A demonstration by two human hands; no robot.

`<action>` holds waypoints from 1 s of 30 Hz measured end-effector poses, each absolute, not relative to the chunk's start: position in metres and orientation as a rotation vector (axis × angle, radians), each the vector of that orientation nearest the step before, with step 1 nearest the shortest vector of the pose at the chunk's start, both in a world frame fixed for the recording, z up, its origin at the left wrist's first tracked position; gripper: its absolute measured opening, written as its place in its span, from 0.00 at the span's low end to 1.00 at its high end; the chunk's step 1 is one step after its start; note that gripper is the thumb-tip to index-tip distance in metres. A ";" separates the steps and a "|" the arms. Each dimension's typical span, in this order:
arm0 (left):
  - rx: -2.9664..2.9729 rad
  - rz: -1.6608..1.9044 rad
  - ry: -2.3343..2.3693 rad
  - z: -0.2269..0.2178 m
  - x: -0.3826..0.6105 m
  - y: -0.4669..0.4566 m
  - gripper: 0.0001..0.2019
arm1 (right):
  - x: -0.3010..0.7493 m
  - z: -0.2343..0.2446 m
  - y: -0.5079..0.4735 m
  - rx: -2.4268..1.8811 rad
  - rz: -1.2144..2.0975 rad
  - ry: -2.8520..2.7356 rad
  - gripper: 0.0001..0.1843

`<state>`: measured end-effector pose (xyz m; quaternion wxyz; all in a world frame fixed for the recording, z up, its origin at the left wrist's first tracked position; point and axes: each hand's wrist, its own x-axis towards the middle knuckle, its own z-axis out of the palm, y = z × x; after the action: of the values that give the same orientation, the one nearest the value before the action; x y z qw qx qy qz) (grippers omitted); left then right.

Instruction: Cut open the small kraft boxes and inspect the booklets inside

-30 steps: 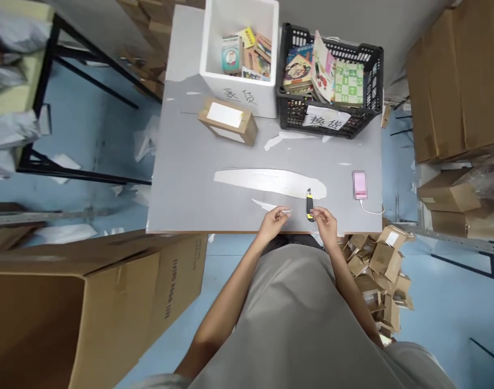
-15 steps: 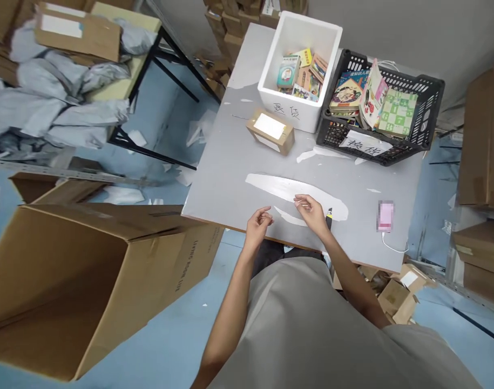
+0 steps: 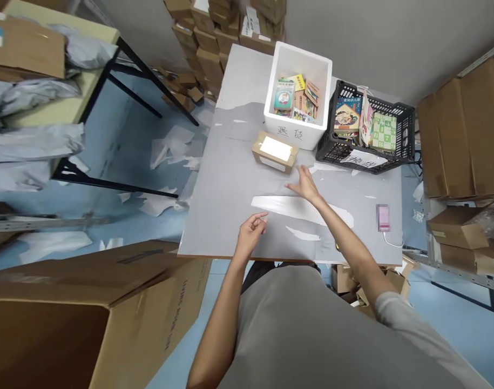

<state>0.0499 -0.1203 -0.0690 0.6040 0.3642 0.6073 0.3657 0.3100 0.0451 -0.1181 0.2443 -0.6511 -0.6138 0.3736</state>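
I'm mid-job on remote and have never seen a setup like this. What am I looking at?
There's no machine here: the view comes from a camera on a person's head, looking forward and down at their two bare hands.

On the table stand a carton, a white box and a black crate, both with books inside; a blurred pink device lies farther right, on a white cable.

The right hand, fingers spread, is near the carton, holding nothing visible. The left hand is loosely curled, with nothing visible in it.
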 end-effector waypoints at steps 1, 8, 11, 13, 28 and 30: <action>0.845 0.845 1.415 -0.066 0.034 -0.119 0.28 | 0.303 -0.119 0.067 -1.829 0.994 -1.704 0.63; 0.754 0.979 1.555 -0.055 -0.057 -0.126 0.30 | 0.273 -0.110 0.183 -2.263 0.910 -2.066 0.84; 0.747 0.911 1.521 -0.061 -0.072 -0.130 0.31 | 0.270 -0.111 0.181 -2.270 0.822 -2.195 0.76; 0.765 0.850 1.487 -0.070 -0.077 -0.133 0.31 | 0.271 -0.114 0.163 -2.303 0.744 -2.181 0.70; 0.960 0.583 1.443 -0.179 -0.065 -0.142 0.28 | 0.255 -0.148 -0.200 -1.924 0.861 -2.244 0.54; 0.999 0.523 1.400 -0.188 -0.060 -0.153 0.32 | 0.254 -0.148 -0.224 -1.864 0.899 -2.244 0.50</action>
<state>-0.0605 -0.1534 -0.1882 0.6224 0.4350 0.6095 0.2278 0.2544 -0.2238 -0.1481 0.0446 -0.6101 -0.7343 0.2944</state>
